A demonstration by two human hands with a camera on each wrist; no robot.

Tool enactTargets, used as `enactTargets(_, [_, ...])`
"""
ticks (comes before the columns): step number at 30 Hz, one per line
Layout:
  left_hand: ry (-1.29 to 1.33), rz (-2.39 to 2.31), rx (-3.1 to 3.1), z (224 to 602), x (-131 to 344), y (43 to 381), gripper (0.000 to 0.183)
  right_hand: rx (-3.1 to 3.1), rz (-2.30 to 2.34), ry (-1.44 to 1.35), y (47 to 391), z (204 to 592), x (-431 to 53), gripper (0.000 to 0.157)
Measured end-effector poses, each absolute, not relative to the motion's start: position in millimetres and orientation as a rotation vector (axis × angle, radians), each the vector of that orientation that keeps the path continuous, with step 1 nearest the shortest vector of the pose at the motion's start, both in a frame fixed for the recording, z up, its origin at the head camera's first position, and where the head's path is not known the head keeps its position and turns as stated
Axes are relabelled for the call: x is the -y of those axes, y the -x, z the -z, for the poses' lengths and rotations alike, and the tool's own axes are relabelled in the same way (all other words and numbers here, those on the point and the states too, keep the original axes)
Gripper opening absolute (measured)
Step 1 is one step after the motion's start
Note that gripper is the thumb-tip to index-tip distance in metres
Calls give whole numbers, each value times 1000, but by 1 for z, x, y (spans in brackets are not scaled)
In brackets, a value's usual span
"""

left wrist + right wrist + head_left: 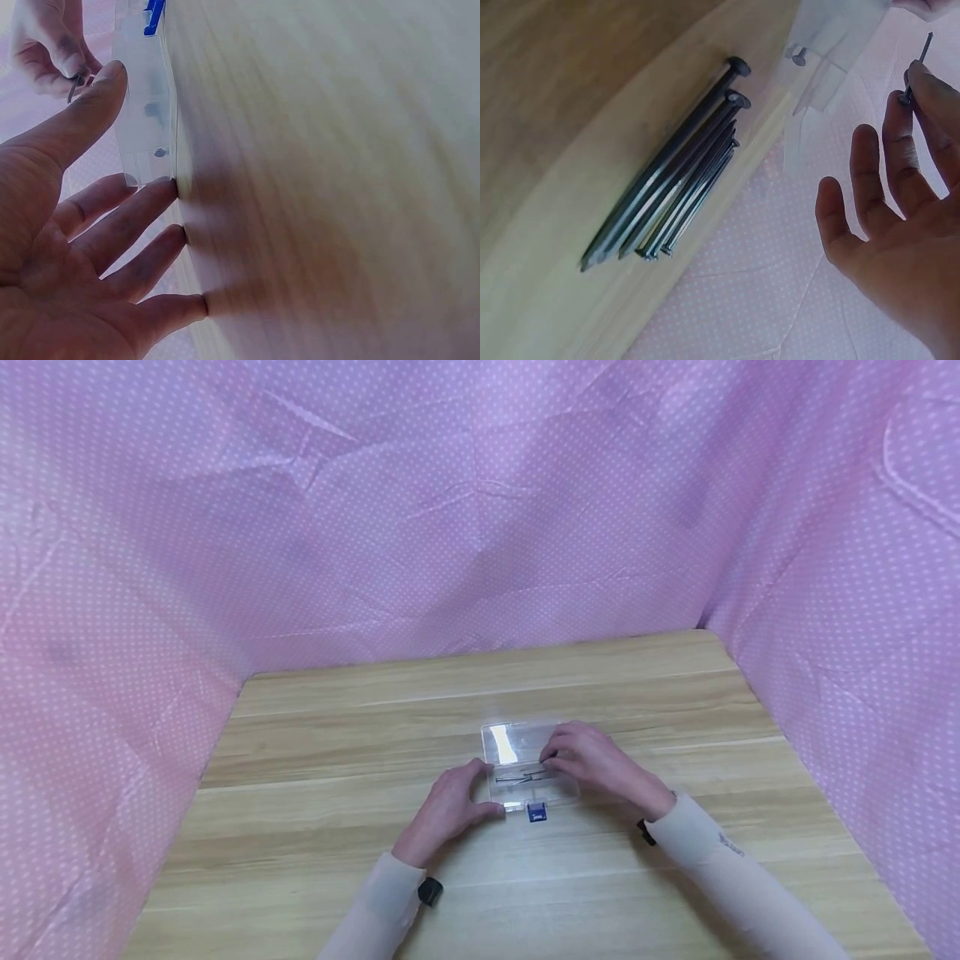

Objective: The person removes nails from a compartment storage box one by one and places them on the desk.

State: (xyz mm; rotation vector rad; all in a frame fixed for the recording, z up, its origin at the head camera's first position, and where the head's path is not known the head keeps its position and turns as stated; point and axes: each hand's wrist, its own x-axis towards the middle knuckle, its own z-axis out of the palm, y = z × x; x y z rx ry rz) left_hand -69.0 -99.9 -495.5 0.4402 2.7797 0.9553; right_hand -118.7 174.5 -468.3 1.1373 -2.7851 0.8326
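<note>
Left wrist view: clear box (142,82) cropped, contents (154,110) indistinct

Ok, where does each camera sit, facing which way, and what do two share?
Head: on the head, facing forward and down at the wooden table and clear box; left hand, right hand and both sleeves show.
Left wrist: on that wrist, facing the box's side past the left hand; right hand behind.
Right wrist: on that wrist, facing loose nails on the table and right hand pinching a nail.
Shared: both wrist views show the box and right hand.
</note>
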Motion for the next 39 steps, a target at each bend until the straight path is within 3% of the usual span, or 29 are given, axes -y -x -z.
enactTargets(39, [-461,-966,-2790,495,100,68,64,2618,-921,-916,122,462,-217,14])
